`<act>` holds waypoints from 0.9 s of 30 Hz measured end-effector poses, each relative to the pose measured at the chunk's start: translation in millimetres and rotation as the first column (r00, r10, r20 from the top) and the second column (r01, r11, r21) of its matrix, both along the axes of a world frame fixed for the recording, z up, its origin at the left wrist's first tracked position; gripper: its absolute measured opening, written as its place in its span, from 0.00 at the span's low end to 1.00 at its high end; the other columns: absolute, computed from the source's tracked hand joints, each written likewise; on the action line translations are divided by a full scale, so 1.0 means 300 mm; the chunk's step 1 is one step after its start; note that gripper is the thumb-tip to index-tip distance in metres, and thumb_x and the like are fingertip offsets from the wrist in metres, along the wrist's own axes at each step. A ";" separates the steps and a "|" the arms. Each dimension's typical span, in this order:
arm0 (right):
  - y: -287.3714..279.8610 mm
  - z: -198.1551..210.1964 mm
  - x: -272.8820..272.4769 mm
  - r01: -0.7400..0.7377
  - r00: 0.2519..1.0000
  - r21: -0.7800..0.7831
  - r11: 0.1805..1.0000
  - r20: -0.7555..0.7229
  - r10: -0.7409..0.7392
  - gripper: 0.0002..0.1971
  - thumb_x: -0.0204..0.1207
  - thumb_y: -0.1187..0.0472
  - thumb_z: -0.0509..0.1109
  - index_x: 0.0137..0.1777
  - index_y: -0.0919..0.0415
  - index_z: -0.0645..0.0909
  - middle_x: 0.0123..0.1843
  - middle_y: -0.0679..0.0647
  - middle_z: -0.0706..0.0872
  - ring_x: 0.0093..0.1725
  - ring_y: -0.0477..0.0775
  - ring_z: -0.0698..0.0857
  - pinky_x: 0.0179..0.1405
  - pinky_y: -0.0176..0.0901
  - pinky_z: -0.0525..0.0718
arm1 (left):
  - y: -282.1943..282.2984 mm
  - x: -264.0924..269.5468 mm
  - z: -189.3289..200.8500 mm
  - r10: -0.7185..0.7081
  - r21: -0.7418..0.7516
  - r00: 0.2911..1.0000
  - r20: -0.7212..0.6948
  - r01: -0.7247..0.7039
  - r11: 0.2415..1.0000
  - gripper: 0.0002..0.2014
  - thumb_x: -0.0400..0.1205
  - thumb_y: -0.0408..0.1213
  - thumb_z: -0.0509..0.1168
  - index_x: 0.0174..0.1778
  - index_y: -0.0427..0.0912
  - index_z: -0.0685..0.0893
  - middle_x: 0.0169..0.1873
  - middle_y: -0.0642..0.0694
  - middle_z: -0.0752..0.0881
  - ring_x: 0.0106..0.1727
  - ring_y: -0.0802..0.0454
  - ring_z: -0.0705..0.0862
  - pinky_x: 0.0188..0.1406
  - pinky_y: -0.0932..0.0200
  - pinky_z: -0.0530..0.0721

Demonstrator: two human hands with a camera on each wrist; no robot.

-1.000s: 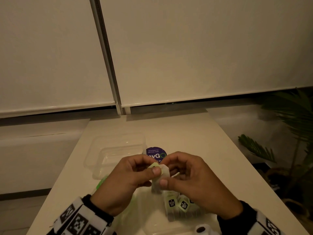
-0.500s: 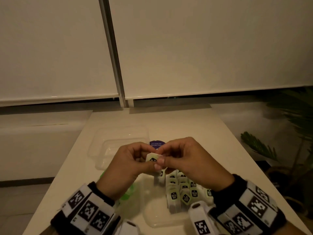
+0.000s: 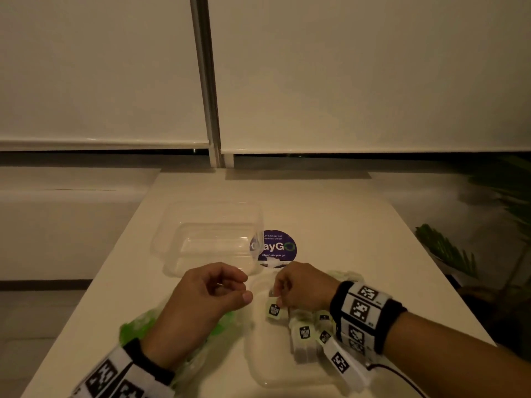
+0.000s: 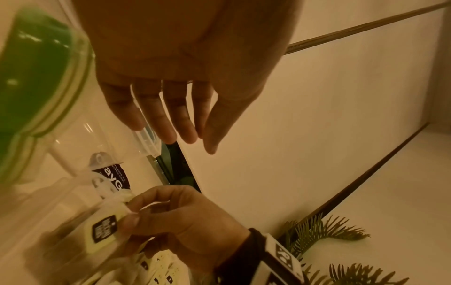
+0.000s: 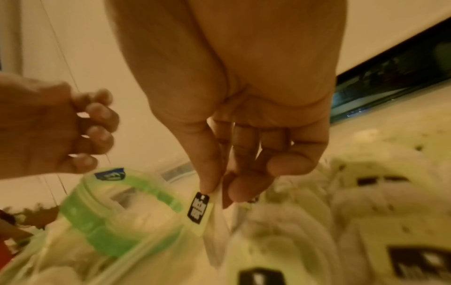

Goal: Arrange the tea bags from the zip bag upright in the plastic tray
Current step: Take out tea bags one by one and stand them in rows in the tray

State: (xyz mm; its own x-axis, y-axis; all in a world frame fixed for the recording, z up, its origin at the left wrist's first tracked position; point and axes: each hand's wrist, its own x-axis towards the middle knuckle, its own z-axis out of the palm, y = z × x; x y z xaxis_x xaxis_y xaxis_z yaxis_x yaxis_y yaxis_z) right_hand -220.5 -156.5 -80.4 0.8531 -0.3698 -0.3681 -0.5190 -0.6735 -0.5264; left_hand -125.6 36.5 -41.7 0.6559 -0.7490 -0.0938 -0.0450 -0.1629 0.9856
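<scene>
Standing tea bags (image 3: 304, 338) fill tray (image 3: 260, 366) (partly).

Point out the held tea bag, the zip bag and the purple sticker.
tea bag (image 5: 198, 208): right wrist view, on its black label.
zip bag (image 3: 135, 331): head view, on its green part.
purple sticker (image 3: 276, 248): head view, on its white lettering.

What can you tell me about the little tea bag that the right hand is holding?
The tea bag is a small pale pouch of thin, papery-looking material with a pale tag that carries a dark printed label. The right hand pinches its top between thumb and fingers, so it hangs downward, slightly tilted, over the clear plastic tray beside the tea bags already standing there. Only that hand visibly touches it; the left hand stays apart. Its label is too blurred to read.
</scene>
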 end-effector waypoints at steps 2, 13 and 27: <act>-0.003 -0.027 0.005 0.007 1.000 -0.055 0.998 -0.006 -0.007 0.06 0.73 0.65 0.75 0.48 0.56 0.88 0.39 0.43 0.82 0.43 0.45 0.82 0.41 0.32 0.77 | 0.006 0.005 -0.003 -0.001 0.000 1.000 -0.016 0.001 1.000 0.10 0.67 0.27 0.80 0.41 0.40 0.90 0.34 0.42 0.90 0.33 0.53 0.84 0.34 0.67 0.82; 0.024 -0.042 0.024 0.011 1.000 -0.318 0.948 0.007 -0.010 0.10 0.75 0.66 0.70 0.54 0.55 0.83 0.55 0.53 0.85 0.51 0.55 0.84 0.48 0.42 0.83 | 0.031 0.007 0.015 0.024 -0.052 0.999 -0.034 -0.026 0.998 0.08 0.70 0.32 0.78 0.43 0.44 0.91 0.34 0.43 0.89 0.35 0.49 0.86 0.35 0.56 0.84; 0.253 0.072 0.127 -0.225 0.951 -0.027 0.974 0.211 0.226 0.11 0.79 0.63 0.68 0.58 0.55 0.88 0.54 0.49 0.91 0.50 0.45 0.86 0.49 0.28 0.79 | 0.083 0.156 -0.035 -0.039 0.438 0.858 0.512 -0.222 0.871 0.13 0.71 0.37 0.74 0.48 0.48 0.80 0.34 0.48 0.85 0.32 0.57 0.80 0.32 0.64 0.78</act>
